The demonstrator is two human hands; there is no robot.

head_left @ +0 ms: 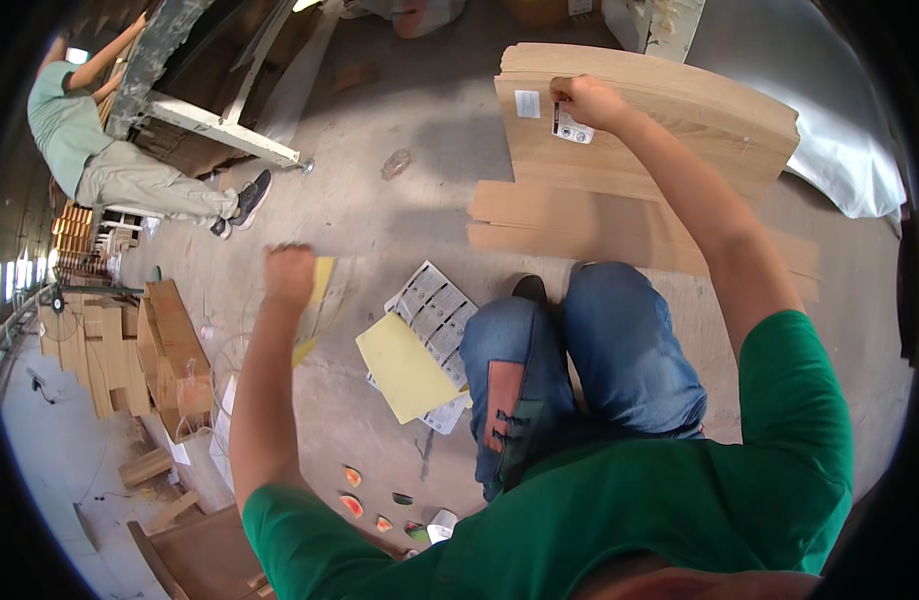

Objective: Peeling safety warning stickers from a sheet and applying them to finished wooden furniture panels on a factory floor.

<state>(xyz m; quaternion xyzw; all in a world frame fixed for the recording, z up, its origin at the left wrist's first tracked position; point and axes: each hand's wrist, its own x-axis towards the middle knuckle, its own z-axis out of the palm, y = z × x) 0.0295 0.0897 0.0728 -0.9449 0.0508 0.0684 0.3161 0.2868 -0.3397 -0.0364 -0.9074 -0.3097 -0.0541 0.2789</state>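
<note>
The right hand [586, 100] is closed in a pinch on a white printed label [571, 126] stuck to the top face of the stacked wooden panels [679, 120], near the stack's near-left corner; a second, smaller white label [526, 103] sits just left of it on the same face. The left hand [288, 274] is raised well to the left of the stack, fingers curled shut around a yellow sheet [321, 282], with what appears to be clear film beside it. Risk: the label is likely to tear or leave residue if it is pulled steeply, since only one corner appears gripped; the far reach of the arm also reduces control. The top panel overhangs flat cardboard sheets [579, 225] on the floor, so a hard tug may shift it toward the person's knees [579, 340]. Between the knees and the left hand lie a yellow card [404, 365] and a printed label sheet [434, 305], loose on the concrete floor [379, 200] and easy to scuff. Open floor extends left of the stack. White sheeting [849, 150] bounds the stack's right side. A second person [109, 160] works at a frame well apart, to the far left, next to small wooden boxes [169, 350].
</note>
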